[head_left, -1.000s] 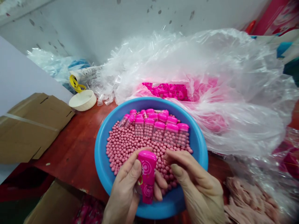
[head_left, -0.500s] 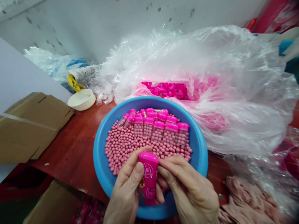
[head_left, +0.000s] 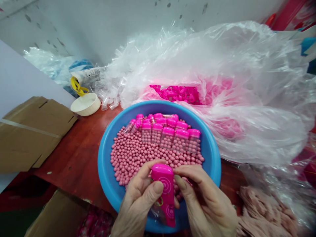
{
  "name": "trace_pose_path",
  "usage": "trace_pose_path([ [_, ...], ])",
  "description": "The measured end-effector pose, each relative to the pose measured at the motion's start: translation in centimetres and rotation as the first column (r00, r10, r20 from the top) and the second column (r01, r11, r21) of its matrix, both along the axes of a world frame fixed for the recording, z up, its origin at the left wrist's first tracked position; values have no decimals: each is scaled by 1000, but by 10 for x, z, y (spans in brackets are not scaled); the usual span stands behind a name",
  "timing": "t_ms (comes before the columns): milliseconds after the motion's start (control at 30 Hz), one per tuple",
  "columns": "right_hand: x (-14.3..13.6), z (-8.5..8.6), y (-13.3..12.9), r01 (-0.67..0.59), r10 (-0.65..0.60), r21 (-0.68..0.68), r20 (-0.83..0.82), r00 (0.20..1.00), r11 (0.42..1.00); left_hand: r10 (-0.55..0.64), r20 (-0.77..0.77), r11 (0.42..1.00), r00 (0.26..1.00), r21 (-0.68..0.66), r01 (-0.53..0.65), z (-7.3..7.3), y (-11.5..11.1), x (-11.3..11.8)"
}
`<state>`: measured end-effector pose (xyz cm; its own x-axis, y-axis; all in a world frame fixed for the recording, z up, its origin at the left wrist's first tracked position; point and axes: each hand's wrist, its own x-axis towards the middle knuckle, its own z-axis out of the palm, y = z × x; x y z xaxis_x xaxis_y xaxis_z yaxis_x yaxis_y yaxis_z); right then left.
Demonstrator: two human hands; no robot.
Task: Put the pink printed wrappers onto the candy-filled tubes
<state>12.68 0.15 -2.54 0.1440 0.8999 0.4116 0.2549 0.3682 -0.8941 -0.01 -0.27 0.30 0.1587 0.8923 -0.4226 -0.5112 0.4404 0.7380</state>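
My left hand (head_left: pixel 142 196) is closed around a small candy box (head_left: pixel 163 167) with a bright pink cap, held upright but slightly tilted over the basin. A pink printed label (head_left: pixel 168 191) with pale circles covers its front, and clear plastic shows at its lower left. My right hand (head_left: pixel 207 197) has its thumb and index finger pinched at the box's upper right edge; its other fingers are partly hidden. Beneath both hands is a blue basin (head_left: pixel 105 168) of round pink candies (head_left: pixel 130 151). Several filled boxes with pink caps (head_left: pixel 168 131) stand or lean among the candies.
Behind the basin lies a large clear plastic bag (head_left: pixel 247 59) with pink caps (head_left: pixel 182 93) in its opening. A white bowl (head_left: pixel 86 104) and a yellow tape ring (head_left: pixel 78 86) sit at left, near flattened cardboard (head_left: pixel 34 131). Crumpled beige cloth (head_left: pixel 266 210) lies at right.
Both hands and the candy box have shifted slightly right and down. The box now leans more, its lower end swung to the right. My right fingers stay at its edge.
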Motion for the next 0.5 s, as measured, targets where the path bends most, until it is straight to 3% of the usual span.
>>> trace_pose_path([
  [100,2,-1,2,-19,20,43,-40,999,999,-6,-26,1000,1000,1,6,1,-1,-1],
  [267,4,4,0,-46,45,-23,-43,998,999,25,-124,999,992,23,-23,4,-3,-1],
  [500,3,2,4,-98,85,49,218,972,994,200,-174,979,964,-10,-204,4,1,3],
])
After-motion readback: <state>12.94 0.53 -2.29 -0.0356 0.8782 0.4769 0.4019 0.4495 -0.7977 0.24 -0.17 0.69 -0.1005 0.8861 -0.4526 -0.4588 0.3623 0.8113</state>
